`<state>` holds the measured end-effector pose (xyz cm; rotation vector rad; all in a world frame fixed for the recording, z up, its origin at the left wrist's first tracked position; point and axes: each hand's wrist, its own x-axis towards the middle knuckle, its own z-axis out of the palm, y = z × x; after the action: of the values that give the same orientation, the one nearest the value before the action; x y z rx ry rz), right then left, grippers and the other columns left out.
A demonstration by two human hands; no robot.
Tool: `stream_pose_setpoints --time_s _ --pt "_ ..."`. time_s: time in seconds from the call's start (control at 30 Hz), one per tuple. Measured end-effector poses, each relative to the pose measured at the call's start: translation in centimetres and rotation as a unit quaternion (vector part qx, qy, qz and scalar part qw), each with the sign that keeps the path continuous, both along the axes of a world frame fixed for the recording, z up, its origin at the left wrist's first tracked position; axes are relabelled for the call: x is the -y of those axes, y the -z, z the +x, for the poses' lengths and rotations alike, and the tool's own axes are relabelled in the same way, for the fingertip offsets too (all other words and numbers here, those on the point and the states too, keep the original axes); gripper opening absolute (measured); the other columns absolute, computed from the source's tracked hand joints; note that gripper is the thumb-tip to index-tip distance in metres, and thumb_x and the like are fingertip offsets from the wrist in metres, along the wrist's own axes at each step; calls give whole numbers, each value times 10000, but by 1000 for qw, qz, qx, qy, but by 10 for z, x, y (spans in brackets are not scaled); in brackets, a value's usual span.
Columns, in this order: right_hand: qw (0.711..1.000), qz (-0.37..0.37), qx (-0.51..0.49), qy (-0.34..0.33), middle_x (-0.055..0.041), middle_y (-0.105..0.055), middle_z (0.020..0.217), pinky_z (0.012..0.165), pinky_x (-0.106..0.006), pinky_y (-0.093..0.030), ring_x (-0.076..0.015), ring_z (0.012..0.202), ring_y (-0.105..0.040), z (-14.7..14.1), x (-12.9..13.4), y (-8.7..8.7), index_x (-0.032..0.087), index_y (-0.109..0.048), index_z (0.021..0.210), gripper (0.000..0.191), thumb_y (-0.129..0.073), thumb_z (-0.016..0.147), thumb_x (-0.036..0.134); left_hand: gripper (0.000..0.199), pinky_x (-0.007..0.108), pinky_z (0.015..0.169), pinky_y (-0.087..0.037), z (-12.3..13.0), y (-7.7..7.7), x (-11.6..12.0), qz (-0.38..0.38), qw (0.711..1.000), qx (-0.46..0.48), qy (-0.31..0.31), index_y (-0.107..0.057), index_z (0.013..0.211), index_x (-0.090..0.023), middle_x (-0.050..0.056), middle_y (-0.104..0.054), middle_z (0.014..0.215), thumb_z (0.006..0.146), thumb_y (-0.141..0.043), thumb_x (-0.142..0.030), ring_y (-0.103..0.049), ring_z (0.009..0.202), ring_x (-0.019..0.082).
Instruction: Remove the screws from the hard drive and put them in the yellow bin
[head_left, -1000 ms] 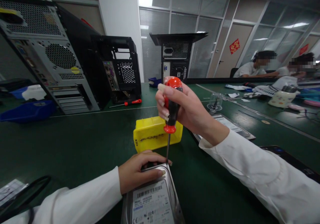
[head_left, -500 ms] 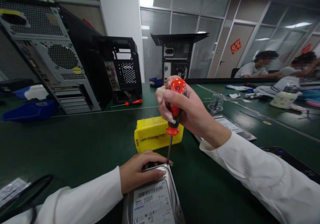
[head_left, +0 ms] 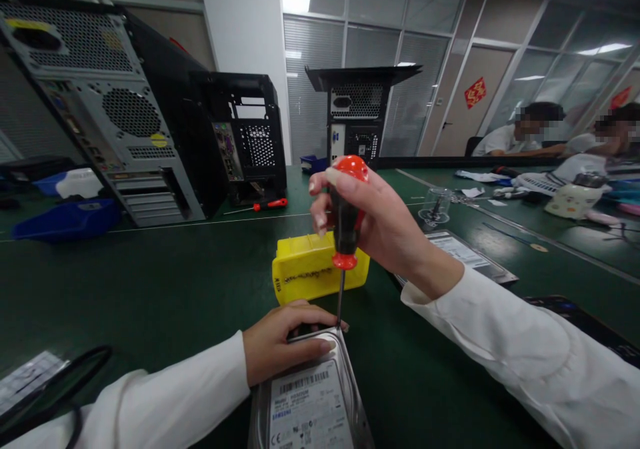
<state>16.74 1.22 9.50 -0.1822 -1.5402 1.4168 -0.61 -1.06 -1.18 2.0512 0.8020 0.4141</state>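
A silver hard drive [head_left: 310, 402] with a white printed label lies at the bottom centre. My left hand [head_left: 287, 342] grips its far end, thumb on the top face and fingers over the far edge. Above it, my right hand [head_left: 375, 209] holds a red and black screwdriver [head_left: 346, 229] nearly upright. The shaft's tip meets the drive's far right corner, beside my left fingertips; the screw under it is too small to make out. Just beyond the drive, a yellow bin [head_left: 320, 269] lies with small dark screws inside.
Computer cases [head_left: 135, 115] stand at the back left, with another case [head_left: 355, 115] behind my right hand. A second screwdriver [head_left: 270, 205] and a blue bin [head_left: 65, 221] lie at left. Another hard drive [head_left: 465, 255] sits right. Two people [head_left: 530, 132] sit far right.
The screwdriver handle has turned in my right hand, and those fingers have loosened and shifted around it. The tip stays at the drive's corner. My left hand keeps its hold.
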Motion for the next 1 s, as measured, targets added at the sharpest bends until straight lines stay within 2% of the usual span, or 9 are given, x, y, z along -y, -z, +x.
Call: stream_pose_setpoints --time_s 0.13,0.3,0.43,0.53,0.63,0.73,0.8,0.9,1.0 --pt "999 23 -14 -27 44 -502 697 488 -170 -380 -42 508 -470 -1 1 -1 187 -428 903 174 -548 856 304 341 361 935 -409 0 -2 2 3 1000 3 -2 -606 1177 -256 48 -639 1125 860 -551 -368 -558 1032 233" --pt "999 10 4 -40 5 -484 754 612 -219 -434 -70 606 -506 -2 3 -3 155 -521 1045 319 -314 939 372 336 359 931 -414 0 -2 1 3 1000 -1 -2 -617 1159 -249 47 -643 1117 850 -561 -367 -563 1021 230" --pt "1000 -15 -10 -13 11 -514 751 623 -215 -458 -77 632 -531 -3 3 0 159 -485 932 181 -508 860 323 336 359 923 -421 1 0 0 1 1000 -2 -6 -621 1158 -251 45 -643 1116 850 -565 -373 -567 1018 231" --pt "1000 -3 -11 -3 46 -505 662 522 -182 -416 -61 536 -496 -4 3 2 189 -400 857 225 -603 809 273 335 351 919 -426 1 1 0 1 1000 3 -8 -624 1155 -248 46 -640 1123 850 -569 -376 -567 1024 230" --pt "1000 0 -20 -5 57 -473 660 457 -168 -350 -46 479 -432 -5 5 1 211 -407 907 214 -560 840 343 334 350 927 -421 1 1 0 -1 1000 8 -7 -622 1155 -250 45 -644 1121 849 -572 -374 -567 1028 228" --pt "1000 -7 -17 -11 32 -466 700 513 -197 -390 -62 528 -450 -6 7 -1 209 -475 1024 271 -374 910 433 331 349 937 -415 0 0 0 -3 1000 4 -6 -618 1157 -253 42 -646 1125 852 -569 -370 -565 1036 226" --pt "1000 -10 -7 -12 15 -469 735 572 -212 -417 -70 577 -470 -6 6 0 192 -517 1016 307 -327 926 415 328 351 941 -412 1 -1 0 -4 1000 2 -5 -615 1159 -254 41 -644 1131 855 -566 -367 -563 1042 224" --pt "999 -28 -16 -5 5 -490 789 605 -214 -432 -74 623 -492 -6 5 1 183 -524 975 225 -420 898 367 324 352 940 -411 1 -3 0 -5 1000 0 0 -617 1156 -250 42 -639 1141 857 -561 -362 -558 1053 225" --pt "999 -34 -29 12 19 -508 728 587 -213 -436 -78 604 -505 -7 4 3 175 -472 903 172 -547 836 315 329 351 928 -418 1 -3 0 -5 1000 -7 4 -615 1164 -251 40 -631 1147 861 -552 -361 -559 1041 229"
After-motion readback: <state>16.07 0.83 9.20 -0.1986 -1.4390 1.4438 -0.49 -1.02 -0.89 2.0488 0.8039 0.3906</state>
